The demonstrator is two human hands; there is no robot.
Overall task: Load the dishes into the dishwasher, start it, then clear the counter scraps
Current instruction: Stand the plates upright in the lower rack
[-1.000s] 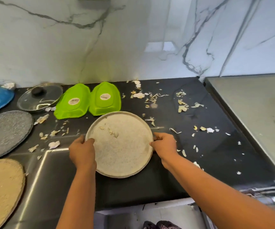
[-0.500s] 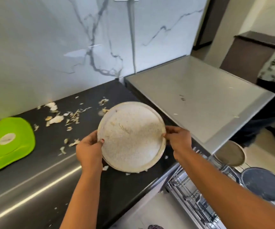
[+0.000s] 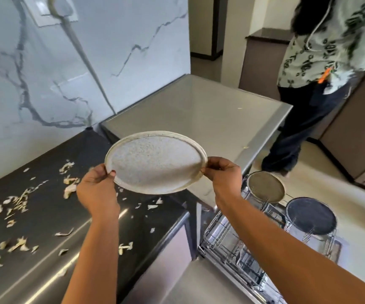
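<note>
A round speckled white plate [image 3: 155,161] is held in the air above the counter's right end, tilted a little toward me. My left hand [image 3: 97,189] grips its left rim and my right hand [image 3: 223,174] grips its right rim. Below and to the right, the pulled-out dishwasher rack [image 3: 238,249] holds a beige plate [image 3: 266,187] and a dark grey plate [image 3: 311,216], both standing on edge. Pale peel scraps [image 3: 17,202] lie scattered over the black counter [image 3: 45,216].
A grey steel appliance top [image 3: 194,115] adjoins the counter on the right, against the marble wall [image 3: 45,73]. Another person [image 3: 322,69] in a patterned shirt stands on the floor beyond the rack. A cord [image 3: 82,53] hangs from a wall socket.
Both hands lifted the plate off the counter and carried it right toward the dishwasher. My view swung right, so the green dishes and lid left the frame and the rack came in.
</note>
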